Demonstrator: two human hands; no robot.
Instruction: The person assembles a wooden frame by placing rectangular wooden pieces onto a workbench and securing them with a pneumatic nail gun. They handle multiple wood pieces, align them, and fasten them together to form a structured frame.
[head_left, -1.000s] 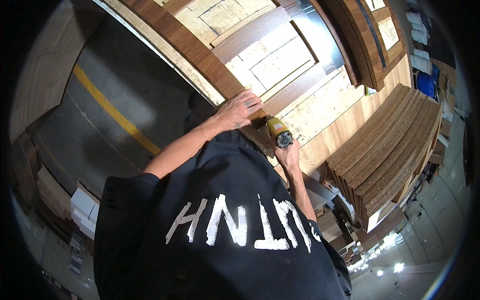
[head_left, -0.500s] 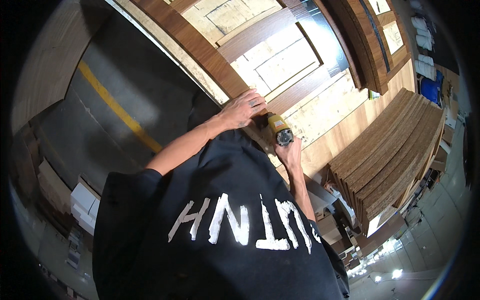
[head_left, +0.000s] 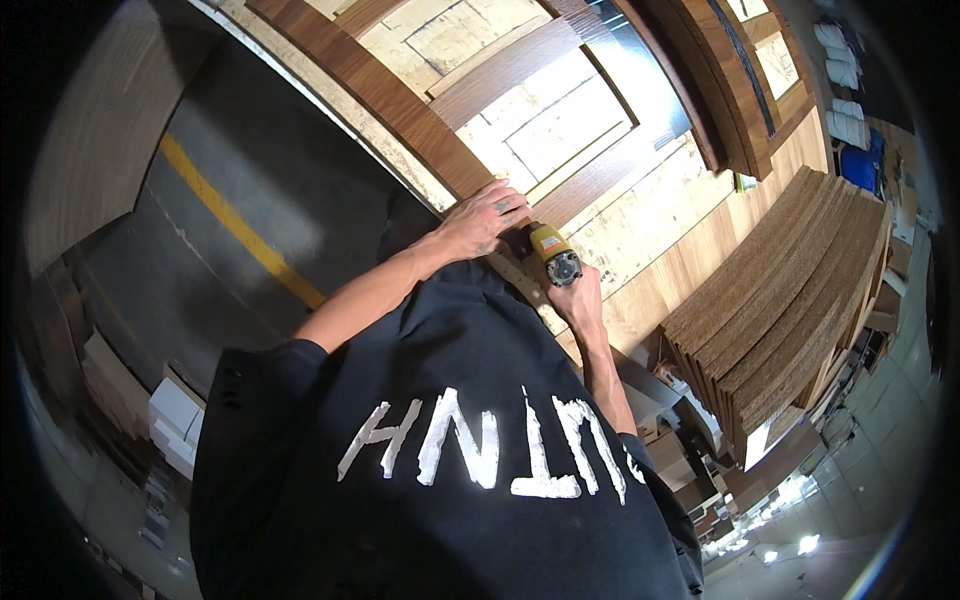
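My left hand [head_left: 485, 222] is closed over the near end of a brown wooden frame [head_left: 400, 108], fingers curled on its corner. My right hand [head_left: 580, 300] grips a yellow-and-black handheld power tool [head_left: 550, 250] with a round, bolted rear cap. The tool's front end points at the frame's near edge, just right of my left fingers. Its tip is hidden, so I cannot tell whether it touches the wood. The frame has long side rails and cross pieces and lies flat on a pale, worn workbench top [head_left: 650, 225].
A curved-looking stack of brown boards [head_left: 770, 310] stands right of the bench. More brown wooden frame parts [head_left: 715, 80] lie at the far right of the bench. Grey floor with a yellow line [head_left: 225, 215] lies to the left. White boxes [head_left: 175, 420] sit at lower left.
The view has shifted slightly. The power tool sits marginally further left and up, closer to my left hand. My left hand stays on the frame's corner.
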